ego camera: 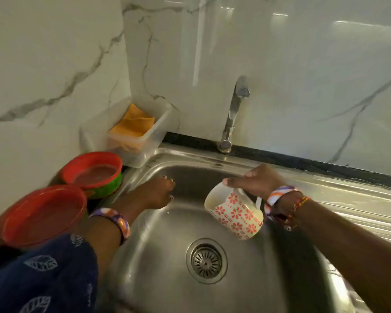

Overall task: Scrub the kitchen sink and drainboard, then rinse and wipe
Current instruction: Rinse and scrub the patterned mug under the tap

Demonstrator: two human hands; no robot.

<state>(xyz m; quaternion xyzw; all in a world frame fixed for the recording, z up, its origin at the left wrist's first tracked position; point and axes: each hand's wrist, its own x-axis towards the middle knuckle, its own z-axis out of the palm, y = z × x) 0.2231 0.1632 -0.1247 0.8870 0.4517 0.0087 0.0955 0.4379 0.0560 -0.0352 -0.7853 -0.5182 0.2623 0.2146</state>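
Steel sink (158, 256) under the tap (231, 116), drainboard (348, 195) to its right, right hand (256, 182) gripping a floral mug's (235, 213) handle, mug tilted over the basin, left hand (157, 192) against the far-left wall, fingers curled, red bowls (43, 213) beside
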